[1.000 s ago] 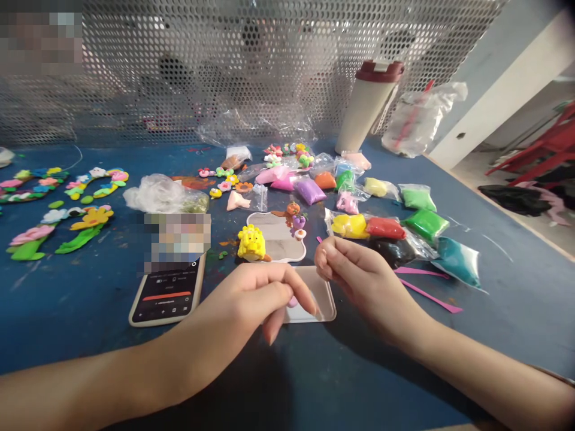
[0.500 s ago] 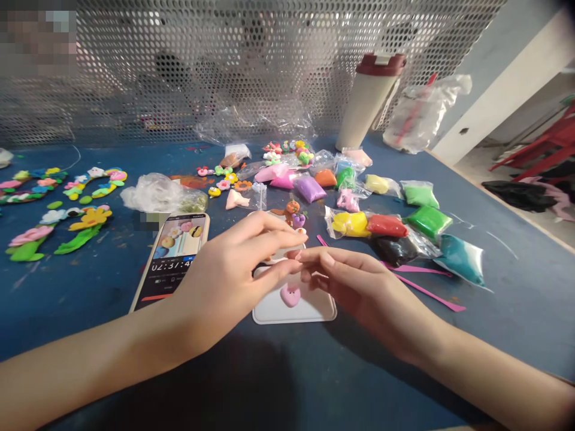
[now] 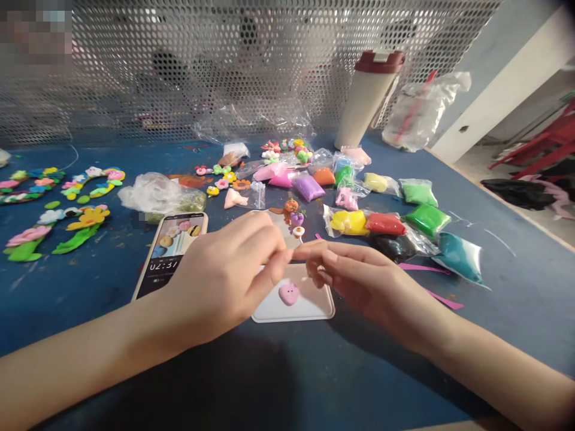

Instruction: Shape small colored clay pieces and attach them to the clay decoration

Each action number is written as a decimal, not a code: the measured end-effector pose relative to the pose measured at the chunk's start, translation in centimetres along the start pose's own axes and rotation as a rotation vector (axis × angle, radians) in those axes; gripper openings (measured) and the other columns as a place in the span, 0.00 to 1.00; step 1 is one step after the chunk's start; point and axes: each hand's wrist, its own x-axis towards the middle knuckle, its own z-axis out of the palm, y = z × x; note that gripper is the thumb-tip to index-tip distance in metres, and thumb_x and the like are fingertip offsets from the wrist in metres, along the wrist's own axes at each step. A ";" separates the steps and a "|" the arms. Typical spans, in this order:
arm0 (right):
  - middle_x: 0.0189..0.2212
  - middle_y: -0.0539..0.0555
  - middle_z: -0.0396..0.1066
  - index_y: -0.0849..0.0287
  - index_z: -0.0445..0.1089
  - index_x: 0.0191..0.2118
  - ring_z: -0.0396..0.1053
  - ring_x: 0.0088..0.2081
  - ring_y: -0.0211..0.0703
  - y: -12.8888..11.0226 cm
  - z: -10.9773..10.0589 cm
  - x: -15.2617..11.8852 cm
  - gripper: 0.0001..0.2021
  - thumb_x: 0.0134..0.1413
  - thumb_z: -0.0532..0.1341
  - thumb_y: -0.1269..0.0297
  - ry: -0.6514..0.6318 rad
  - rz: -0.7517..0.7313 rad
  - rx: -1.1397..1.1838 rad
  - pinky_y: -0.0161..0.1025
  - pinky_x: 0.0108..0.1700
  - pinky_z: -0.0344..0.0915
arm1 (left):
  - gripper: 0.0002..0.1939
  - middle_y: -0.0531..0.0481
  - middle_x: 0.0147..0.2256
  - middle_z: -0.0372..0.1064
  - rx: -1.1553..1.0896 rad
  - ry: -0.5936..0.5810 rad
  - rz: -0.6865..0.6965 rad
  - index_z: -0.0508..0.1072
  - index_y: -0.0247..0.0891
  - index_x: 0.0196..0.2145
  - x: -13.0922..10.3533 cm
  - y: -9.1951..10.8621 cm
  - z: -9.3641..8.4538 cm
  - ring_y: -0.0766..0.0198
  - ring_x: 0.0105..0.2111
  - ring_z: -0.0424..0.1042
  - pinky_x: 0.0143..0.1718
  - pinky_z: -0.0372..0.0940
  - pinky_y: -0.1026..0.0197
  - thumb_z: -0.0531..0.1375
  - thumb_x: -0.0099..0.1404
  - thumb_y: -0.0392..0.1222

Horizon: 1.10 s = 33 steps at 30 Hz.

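My left hand (image 3: pixel 238 263) is closed, thumb and index pinched together at the tip of my right index finger. My right hand (image 3: pixel 359 272) meets it from the other side, index finger pointing left, thumb against the bent fingers. Whatever small bit lies between the fingertips is hidden. Below them a pink heart-shaped clay piece (image 3: pixel 288 294) with tiny dark dots lies on a white board (image 3: pixel 291 313). Just beyond the hands are a small white clay flower with an orange centre (image 3: pixel 299 233), a purple clay figure (image 3: pixel 297 218) and an orange clay ball (image 3: pixel 291 206).
A phone (image 3: pixel 155 284) showing a timer lies left of the board. Bagged clay, including yellow (image 3: pixel 348 222) and red (image 3: pixel 385 224), spreads at right, near pink tools (image 3: pixel 444 299). A tumbler (image 3: pixel 368 102) stands behind. Finished clay flowers (image 3: pixel 90 218) lie at left.
My left fingers have curled in and closed at the right index fingertip, uncovering more of the white clay flower. The pink clay piece stays on the board.
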 end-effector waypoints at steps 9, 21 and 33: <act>0.31 0.52 0.67 0.59 0.75 0.34 0.60 0.33 0.39 0.4 -0.7 0.7 0.09 0.57 0.60 0.61 0.185 -0.061 -0.045 0.36 0.38 0.60 | 0.11 0.57 0.26 0.65 -0.793 -0.292 -0.560 0.68 0.40 0.28 0.8 0.0 0.1 0.68 0.27 0.63 0.28 0.58 0.67 0.58 0.66 0.46; 0.33 0.47 0.71 0.54 0.72 0.37 0.68 0.35 0.34 0.4 0.2 -0.1 0.03 0.58 0.62 0.66 0.173 -0.378 -0.453 0.31 0.38 0.64 | 0.07 0.55 0.26 0.73 -0.914 -0.330 -0.674 0.76 0.39 0.31 0.7 0.6 0.7 0.69 0.25 0.66 0.28 0.61 0.69 0.60 0.63 0.42; 0.32 0.48 0.71 0.56 0.71 0.37 0.69 0.35 0.35 0.6 0.0 -0.3 0.03 0.60 0.59 0.66 0.164 -0.396 -0.555 0.31 0.37 0.64 | 0.08 0.54 0.28 0.74 -0.984 -0.391 -0.683 0.75 0.40 0.36 0.2 0.8 1.0 0.69 0.27 0.67 0.28 0.61 0.68 0.59 0.65 0.45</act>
